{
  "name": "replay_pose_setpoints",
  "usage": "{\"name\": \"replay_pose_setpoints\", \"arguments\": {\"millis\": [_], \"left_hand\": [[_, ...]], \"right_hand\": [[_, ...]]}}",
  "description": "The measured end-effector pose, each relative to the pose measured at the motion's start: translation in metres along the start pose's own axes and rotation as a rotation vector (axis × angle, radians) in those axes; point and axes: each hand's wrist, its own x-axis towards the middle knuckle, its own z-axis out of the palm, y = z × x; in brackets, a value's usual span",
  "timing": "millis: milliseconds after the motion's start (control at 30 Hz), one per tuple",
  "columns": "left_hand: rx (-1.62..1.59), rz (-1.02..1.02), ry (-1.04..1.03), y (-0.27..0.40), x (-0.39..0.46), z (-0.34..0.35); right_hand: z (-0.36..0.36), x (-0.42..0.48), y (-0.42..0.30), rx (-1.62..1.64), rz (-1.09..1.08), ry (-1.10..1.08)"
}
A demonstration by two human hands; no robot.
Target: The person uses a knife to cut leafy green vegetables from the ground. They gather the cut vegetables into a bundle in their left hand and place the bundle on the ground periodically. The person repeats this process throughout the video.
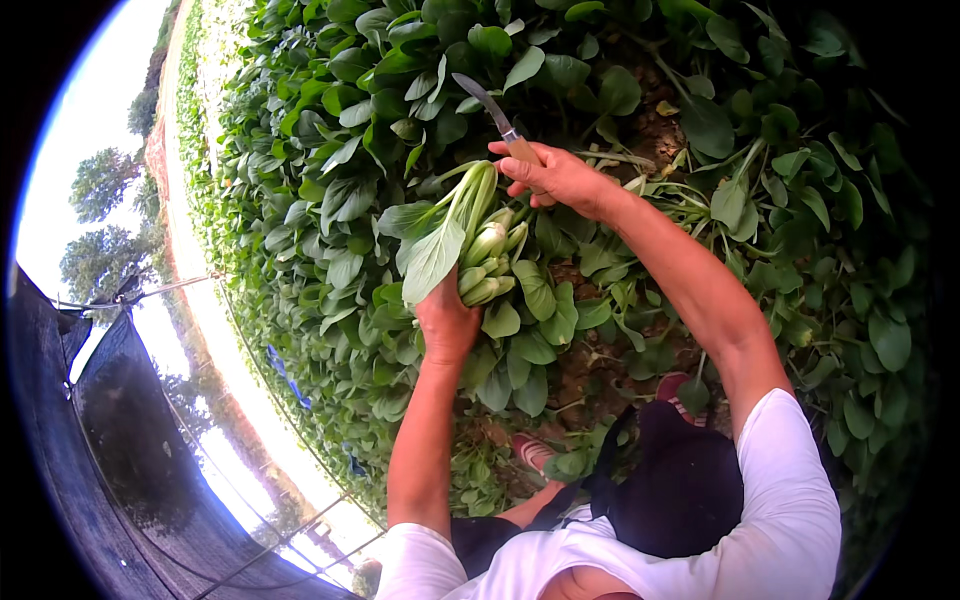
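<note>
My left hand (448, 319) is closed around a bunch of leafy greens (485, 251), whose pale cut stem ends point up and to the right. One plant of the bunch, with a broad leaf (435, 255), stands out on its left side; my fingers are mostly hidden beneath it. In my right hand (551, 176) is a knife (487, 105) with a wooden handle and a curved metal blade, its tip towards the upper left. The right hand is just above and right of the bunch, close to the plant's upper end.
Dense leafy green plants (322, 202) grow ahead and to both sides. Loose plants (697, 206) lie right of my right hand, near bare soil (592, 375). My shoes (534, 452) are among low leaves. Dark netting (142, 450) and thin metal poles (300, 529) stand at the lower left.
</note>
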Motion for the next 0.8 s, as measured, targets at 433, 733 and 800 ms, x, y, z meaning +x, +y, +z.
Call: {"name": "replay_pose_setpoints", "arguments": {"millis": [433,733,800], "left_hand": [[-0.968,-0.442,-0.041,0.031,0.006,-0.101],[-1.399,-0.673,-0.486,0.080,0.040,-0.098],[-1.197,-0.440,-0.564,0.094,0.049,-0.092]], "right_hand": [[-0.040,-0.080,-0.096,-0.097,-0.320,0.104],[0.034,-0.122,-0.082,-0.012,-0.293,-0.061],[0.030,-0.122,-0.078,-0.176,-0.308,0.032]]}}
